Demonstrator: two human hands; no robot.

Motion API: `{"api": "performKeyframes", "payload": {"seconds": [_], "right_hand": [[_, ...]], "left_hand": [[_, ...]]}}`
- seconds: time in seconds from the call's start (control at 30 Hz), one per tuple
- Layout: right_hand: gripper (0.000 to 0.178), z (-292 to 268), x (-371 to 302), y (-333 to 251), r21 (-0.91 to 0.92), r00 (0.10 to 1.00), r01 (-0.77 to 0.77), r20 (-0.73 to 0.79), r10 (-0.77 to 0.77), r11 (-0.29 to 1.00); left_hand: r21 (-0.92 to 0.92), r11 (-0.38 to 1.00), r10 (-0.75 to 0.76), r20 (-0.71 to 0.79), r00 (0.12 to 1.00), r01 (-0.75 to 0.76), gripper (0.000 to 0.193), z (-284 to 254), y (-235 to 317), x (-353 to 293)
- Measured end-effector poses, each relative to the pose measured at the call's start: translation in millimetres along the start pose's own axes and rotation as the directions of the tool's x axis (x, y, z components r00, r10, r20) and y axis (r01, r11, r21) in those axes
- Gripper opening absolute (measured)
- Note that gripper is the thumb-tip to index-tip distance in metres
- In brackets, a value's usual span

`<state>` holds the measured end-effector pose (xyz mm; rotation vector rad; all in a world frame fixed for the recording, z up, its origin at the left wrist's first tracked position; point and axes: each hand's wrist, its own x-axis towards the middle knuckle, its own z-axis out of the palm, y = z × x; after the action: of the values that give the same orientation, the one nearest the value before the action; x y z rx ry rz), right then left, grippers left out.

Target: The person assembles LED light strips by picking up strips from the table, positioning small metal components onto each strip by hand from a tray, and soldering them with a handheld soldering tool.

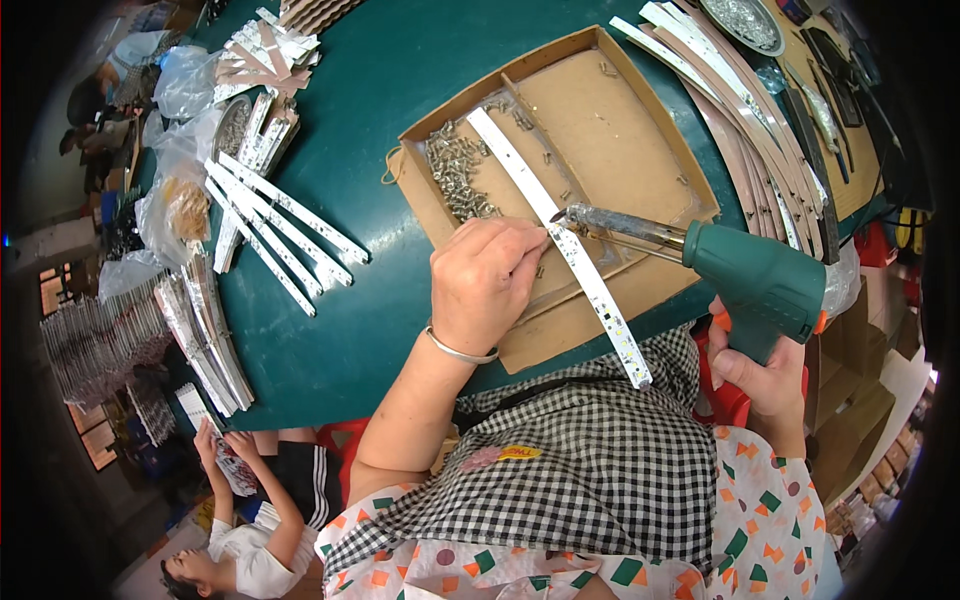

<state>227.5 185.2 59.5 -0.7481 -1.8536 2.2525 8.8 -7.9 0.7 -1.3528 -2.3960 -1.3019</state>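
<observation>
My right hand (765, 375) is wrapped round the grip of a green soldering gun (755, 280) with an orange trigger. The gun's metal tip points left and meets a narrow white LED circuit strip (598, 290) near its middle. Beside that tip, my left hand (487, 265) is closed in a pinch at the strip's left edge; what its fingertips hold is too small to make out. The strip lies slanted across a shallow cardboard box (620, 110), its near end over the box's front edge. Small metal pieces (455, 170) are heaped in the box's left compartment.
On the green table (370, 120), loose strips (285, 235) fan out at left, near more bundles and plastic bags (165, 150). Long curved strips (750, 110) lie stacked at right, below a round metal dish (745, 22). Another person (250, 540) handles strips at lower left.
</observation>
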Motion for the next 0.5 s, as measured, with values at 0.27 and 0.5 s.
{"api": "performKeyframes", "payload": {"seconds": [0.27,0.5], "right_hand": [[0.045,3.8,6.0,-7.1,0.017,0.996,-0.074,0.055,0.073,0.997],[0.048,1.6,5.1,-2.1,-0.014,0.997,-0.070,0.044,0.071,0.997]], "left_hand": [[-0.015,1.000,0.011,0.003,1.000,-0.011,0.016,0.4,-2.2,0.4],[-0.011,1.000,0.005,-0.003,1.000,-0.005,0.016,1.3,-2.0,-0.2]]}}
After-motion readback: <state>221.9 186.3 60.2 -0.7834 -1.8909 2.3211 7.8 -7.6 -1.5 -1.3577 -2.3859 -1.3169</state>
